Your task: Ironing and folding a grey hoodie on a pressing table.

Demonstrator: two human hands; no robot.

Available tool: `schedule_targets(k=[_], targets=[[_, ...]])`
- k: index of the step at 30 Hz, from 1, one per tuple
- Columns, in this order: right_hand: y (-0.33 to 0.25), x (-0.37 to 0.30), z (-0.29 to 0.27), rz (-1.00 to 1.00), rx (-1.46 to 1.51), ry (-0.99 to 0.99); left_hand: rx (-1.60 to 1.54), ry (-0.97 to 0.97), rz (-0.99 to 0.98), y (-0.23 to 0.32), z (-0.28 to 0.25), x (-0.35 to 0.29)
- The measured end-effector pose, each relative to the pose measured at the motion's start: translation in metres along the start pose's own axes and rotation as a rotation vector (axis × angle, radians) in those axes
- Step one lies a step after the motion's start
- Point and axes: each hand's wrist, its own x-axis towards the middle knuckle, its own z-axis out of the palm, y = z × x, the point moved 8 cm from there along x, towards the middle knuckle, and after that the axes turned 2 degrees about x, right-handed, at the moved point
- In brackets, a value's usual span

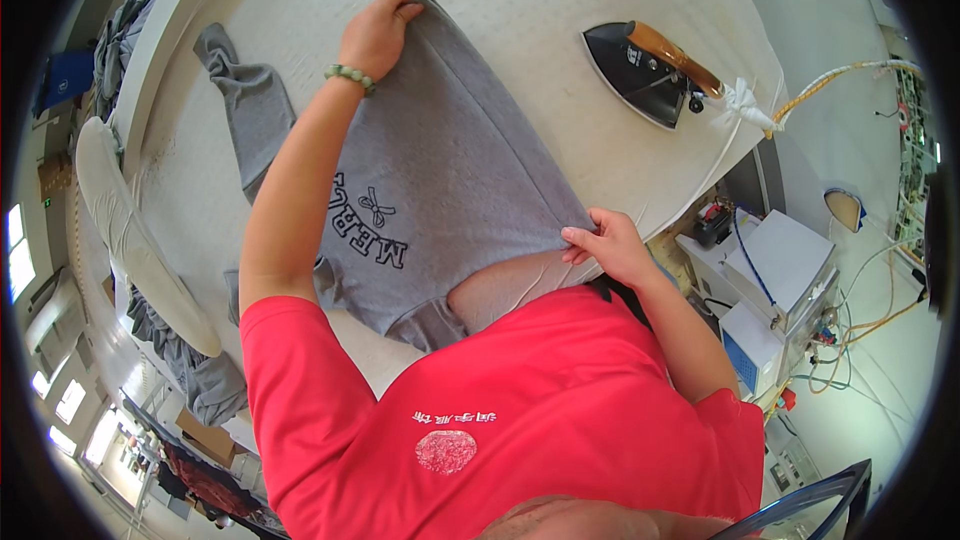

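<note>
A grey sweatshirt (450,150) with dark lettering and a bow motif lies spread over the pale padded ironing table (520,0). At its far corner my left hand (378,32), with a beaded bracelet at the wrist, pinches the fabric edge. My right hand (610,248) grips the near right corner between thumb and fingers. The side edge runs straight between the two hands. One sleeve (245,90) stretches out to the left, partly behind my left forearm. Beyond my right hand, an iron (650,75) with a wooden handle rests on the table.
From the iron, a wrapped cord (800,95) runs off to the right. A narrow padded sleeve board (140,240) stands at the left, with grey garments (190,360) heaped under it. White equipment boxes (780,260) with cables sit beyond the table's right edge.
</note>
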Motion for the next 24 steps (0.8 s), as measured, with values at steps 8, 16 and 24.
schedule_targets(k=[8,16,24], targets=[[0.013,0.037,-0.017,0.151,-0.108,0.103,0.357,0.12,0.156,-0.001,0.032,-0.008],[-0.122,0.019,0.03,-0.488,-1.104,0.429,0.447,0.205,0.09,-0.004,0.032,-0.012],[-0.211,0.158,0.136,-1.268,-0.992,0.264,0.365,0.127,-0.203,-0.03,-0.025,-0.034]])
